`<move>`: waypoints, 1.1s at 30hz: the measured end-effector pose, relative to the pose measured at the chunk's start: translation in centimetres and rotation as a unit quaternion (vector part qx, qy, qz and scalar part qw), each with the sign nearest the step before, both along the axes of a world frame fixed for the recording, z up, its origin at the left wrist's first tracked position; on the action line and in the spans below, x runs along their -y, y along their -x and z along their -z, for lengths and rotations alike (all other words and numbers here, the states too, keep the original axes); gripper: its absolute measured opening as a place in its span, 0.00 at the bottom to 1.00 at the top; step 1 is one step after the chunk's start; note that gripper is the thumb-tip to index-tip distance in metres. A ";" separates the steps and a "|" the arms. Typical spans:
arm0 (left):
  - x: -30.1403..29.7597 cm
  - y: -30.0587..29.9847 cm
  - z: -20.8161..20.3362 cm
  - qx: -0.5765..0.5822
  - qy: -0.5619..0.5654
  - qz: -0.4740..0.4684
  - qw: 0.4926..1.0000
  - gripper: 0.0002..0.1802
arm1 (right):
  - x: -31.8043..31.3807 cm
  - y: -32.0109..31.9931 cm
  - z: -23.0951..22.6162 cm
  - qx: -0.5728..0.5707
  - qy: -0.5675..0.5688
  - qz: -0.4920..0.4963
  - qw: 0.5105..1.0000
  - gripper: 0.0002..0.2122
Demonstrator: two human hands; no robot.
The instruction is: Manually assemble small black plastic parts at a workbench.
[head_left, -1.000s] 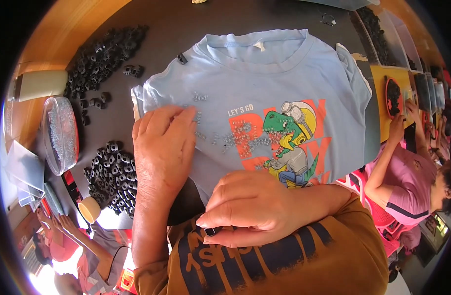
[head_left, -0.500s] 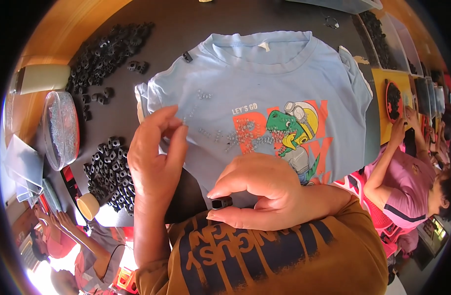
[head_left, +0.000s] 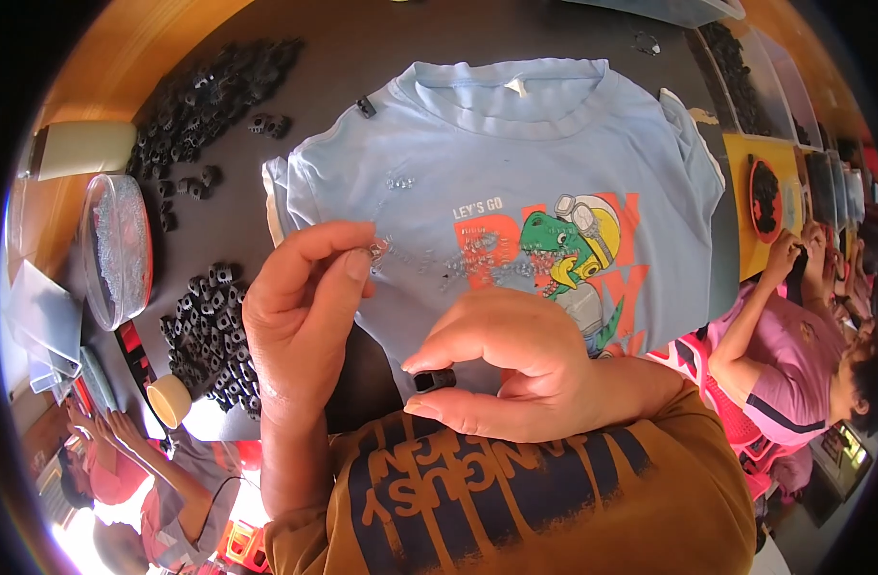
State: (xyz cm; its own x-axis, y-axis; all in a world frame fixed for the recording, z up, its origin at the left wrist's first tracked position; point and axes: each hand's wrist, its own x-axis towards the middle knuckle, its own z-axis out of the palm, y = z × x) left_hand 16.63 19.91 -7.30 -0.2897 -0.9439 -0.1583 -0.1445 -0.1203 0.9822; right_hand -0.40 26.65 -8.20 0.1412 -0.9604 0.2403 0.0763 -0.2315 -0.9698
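- Right hand [head_left: 506, 369]: holding a black piece [head_left: 434, 380] between thumb and curled fingers, low over the front of the blue shirt [head_left: 573, 144].
- Left hand [head_left: 300, 316]: thumb and index nearly meeting at a tiny clear piece [head_left: 376, 254] above the shirt; can't tell if it's actually gripped.
- Loose clear bits [head_left: 477, 259]: scattered across the shirt print, hard to pick out there.
- Drop risk: the piece at the left fingertips is tiny; a loose pinch could lose it among similar bits.
- Slip risk: smooth-looking black piece; uneven thumb pressure could twist or roll it out.
- Scatter risk: shirt is loose cloth; a forearm tugging it could shift the bits.
- Knock risk: black heap [head_left: 209, 335] sits near the left wrist; a wide swing might spread it.
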 end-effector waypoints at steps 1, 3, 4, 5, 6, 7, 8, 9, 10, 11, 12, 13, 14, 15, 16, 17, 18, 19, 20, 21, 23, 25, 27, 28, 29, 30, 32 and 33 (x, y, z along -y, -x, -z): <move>0.0 0.0 -0.1 0.000 0.000 0.000 1.000 0.10 | 0.0 0.0 0.0 0.001 -0.001 0.002 1.000 0.09; 0.1 0.1 -0.3 -0.002 -0.003 -0.001 1.000 0.09 | 0.1 0.1 0.0 0.003 -0.003 0.004 1.000 0.10; 0.1 0.1 -0.4 -0.001 -0.003 0.000 1.000 0.09 | 0.1 0.4 0.1 -0.001 0.001 -0.001 1.000 0.11; 0.1 0.1 -0.5 -0.022 -0.013 -0.006 1.000 0.09 | 0.1 0.5 0.1 -0.004 0.005 -0.005 1.000 0.12; 0.1 0.0 -0.6 -0.042 -0.022 -0.011 0.999 0.09 | -0.1 0.3 0.1 0.033 -0.038 0.002 0.999 0.12; -0.1 0.1 -1.0 -0.042 -0.023 -0.009 0.999 0.09 | -0.3 0.2 0.0 0.070 -0.080 0.011 0.994 0.12; -0.4 0.2 -1.5 -0.054 -0.031 -0.012 0.998 0.09 | -0.5 0.3 0.3 0.088 -0.091 0.005 0.992 0.14; -0.7 0.3 -2.0 -0.067 -0.039 -0.014 0.997 0.09 | -0.4 0.2 0.4 0.088 -0.092 0.008 0.992 0.14; -1.0 0.3 -2.4 -0.093 -0.046 -0.013 0.995 0.09 | -0.3 -0.1 0.5 0.101 -0.090 0.022 0.991 0.13; -1.3 0.4 -2.6 -0.107 -0.034 -0.011 0.994 0.09 | -0.3 -0.2 0.5 0.113 -0.087 0.037 0.989 0.12; -1.7 0.6 -2.7 -0.122 -0.022 -0.008 0.992 0.09 | -0.2 -0.1 0.6 0.113 -0.087 0.037 0.989 0.12; -2.0 0.6 -3.0 -0.115 -0.009 0.000 0.993 0.09 | -0.2 0.1 0.5 0.152 -0.126 -0.006 0.980 0.12; -2.1 0.7 -3.0 -0.115 -0.009 0.001 0.993 0.09 | -0.3 0.1 0.5 0.191 -0.164 -0.050 0.967 0.11; -2.3 0.7 -2.9 -0.110 0.001 0.006 0.994 0.10 | -0.3 0.0 0.5 0.191 -0.163 -0.050 0.967 0.11; -2.4 0.8 -2.8 -0.105 0.009 0.012 0.994 0.10 | -0.4 -0.1 0.6 0.211 -0.170 -0.046 0.961 0.12; -2.4 1.0 -2.8 -0.112 -0.001 0.009 0.994 0.10 | -0.4 -0.2 0.7 0.231 -0.177 -0.043 0.956 0.12; -2.4 0.9 -2.9 -0.112 0.000 0.010 0.994 0.10 | -0.5 -0.4 0.6 0.231 -0.176 -0.042 0.956 0.12; -2.4 0.8 -2.9 -0.098 0.011 0.017 0.995 0.10 | -0.5 -0.5 0.4 0.237 -0.189 -0.016 0.953 0.12; -2.4 0.7 -3.0 -0.083 0.023 0.023 0.996 0.10 | -0.5 -0.6 0.3 0.243 -0.202 0.010 0.949 0.12; -2.4 0.6 -3.2 -0.084 0.022 0.024 0.996 0.10 | -0.5 -0.3 0.5 0.243 -0.202 0.011 0.949 0.12; -2.6 0.2 -3.7 -0.045 0.033 0.033 0.998 0.11 | -0.3 0.3 1.0 0.177 -0.112 -0.018 0.978 0.15; -2.6 -0.1 -3.8 -0.025 0.041 0.054 0.997 0.11 | -0.2 0.6 1.0 0.140 -0.088 -0.028 0.986 0.15; -2.5 -0.1 -4.0 0.026 0.071 0.080 0.994 0.12 | -0.1 0.6 0.9 0.103 -0.063 -0.039 0.992 0.15; -2.5 0.0 -4.0 0.027 0.072 0.078 0.994 0.12 | -0.2 0.6 0.9 0.095 -0.052 -0.026 0.994 0.15; -2.5 0.2 -4.1 0.037 0.071 0.072 0.994 0.12 | -0.1 0.6 0.9 0.088 -0.042 -0.013 0.995 0.14; -2.5 0.2 -4.1 0.048 0.070 0.066 0.994 0.12 | -0.1 0.6 0.8 0.088 -0.041 -0.015 0.995 0.14; -2.4 -0.2 -4.2 0.068 0.103 0.079 0.989 0.12 | 0.1 0.4 0.7 0.066 -0.021 -0.012 0.998 0.14; -2.3 -0.3 -4.3 0.086 0.134 0.094 0.983 0.12 | 0.1 0.3 0.6 0.068 -0.018 -0.017 0.997 0.14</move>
State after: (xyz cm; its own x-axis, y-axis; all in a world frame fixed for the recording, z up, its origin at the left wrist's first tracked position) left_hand 16.97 22.17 -2.97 -0.4538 -0.8907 0.0265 -0.3063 0.1838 0.9340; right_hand -0.72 26.52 -8.83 0.1417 -0.9641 0.2244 0.2150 -0.1913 -0.9577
